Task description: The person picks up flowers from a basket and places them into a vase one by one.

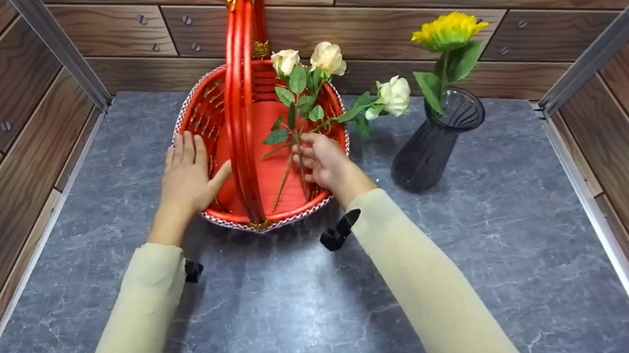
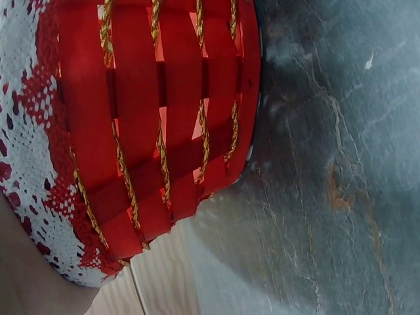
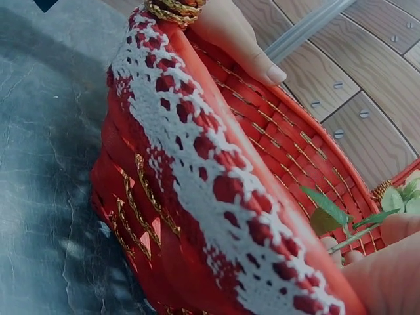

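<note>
A red woven basket (image 1: pixel 218 180) with a tall arched handle (image 1: pixel 241 120) and white lace round its rim stands on the table. Several cream artificial roses (image 1: pixel 327 59) with leafy stems lean inside it, one white bloom (image 1: pixel 394 96) reaching out past the right rim. My left hand (image 1: pixel 185 169) rests on the left rim, fingers straight and thumb over the inner side. Inside the right part, my right hand (image 1: pixel 324 162) pinches a rose stem; in the right wrist view its fingers curl beside a green stem (image 3: pixel 357 235). Which of the crossing stems it holds, I cannot tell.
Right of the basket stands a dark ribbed glass vase (image 1: pixel 424 158) with a yellow sunflower (image 1: pixel 448 31) in it. Wood-patterned panels (image 1: pixel 392 21) close off the back and both sides, with metal strips (image 1: pixel 599 217) at the edges. The table (image 1: pixel 279 312) is grey and marbled.
</note>
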A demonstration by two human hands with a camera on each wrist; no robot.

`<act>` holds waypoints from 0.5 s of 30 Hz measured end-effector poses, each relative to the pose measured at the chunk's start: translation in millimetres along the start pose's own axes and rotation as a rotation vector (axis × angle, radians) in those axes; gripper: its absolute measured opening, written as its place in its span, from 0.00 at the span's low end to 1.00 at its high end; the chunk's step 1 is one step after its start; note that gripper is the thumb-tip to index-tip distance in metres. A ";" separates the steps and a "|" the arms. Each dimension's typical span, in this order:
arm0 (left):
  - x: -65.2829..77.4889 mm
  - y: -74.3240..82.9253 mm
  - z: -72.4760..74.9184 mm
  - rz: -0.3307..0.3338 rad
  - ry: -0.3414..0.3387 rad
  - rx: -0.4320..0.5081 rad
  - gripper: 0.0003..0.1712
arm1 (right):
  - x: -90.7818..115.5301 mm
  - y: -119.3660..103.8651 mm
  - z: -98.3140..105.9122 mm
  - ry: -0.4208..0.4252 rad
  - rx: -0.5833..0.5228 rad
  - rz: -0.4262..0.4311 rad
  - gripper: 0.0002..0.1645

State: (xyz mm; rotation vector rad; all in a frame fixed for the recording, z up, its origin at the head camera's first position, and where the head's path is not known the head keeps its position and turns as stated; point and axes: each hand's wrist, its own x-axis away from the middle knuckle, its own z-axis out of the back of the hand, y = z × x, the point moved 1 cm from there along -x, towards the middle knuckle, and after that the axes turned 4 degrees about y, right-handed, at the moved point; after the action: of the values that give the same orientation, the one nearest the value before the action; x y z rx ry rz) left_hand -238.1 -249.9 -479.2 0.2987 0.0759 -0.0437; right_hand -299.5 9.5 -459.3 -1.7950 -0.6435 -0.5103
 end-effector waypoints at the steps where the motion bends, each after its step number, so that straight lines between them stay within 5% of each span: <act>1: 0.1 0.2 0.2 -0.001 0.000 0.000 0.56 | 0.0 0.2 -0.1 -0.004 0.004 0.004 0.21; 15: 0.3 0.3 1.1 0.000 0.002 -0.009 0.55 | 0.3 7.4 -7.6 -0.042 0.237 0.022 0.28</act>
State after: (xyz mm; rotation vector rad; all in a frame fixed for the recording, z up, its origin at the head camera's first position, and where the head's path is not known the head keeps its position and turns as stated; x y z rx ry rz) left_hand -237.7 -249.9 -478.1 0.2899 0.0777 -0.0427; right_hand -294.7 0.5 -462.1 -1.5905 -0.6837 -0.3659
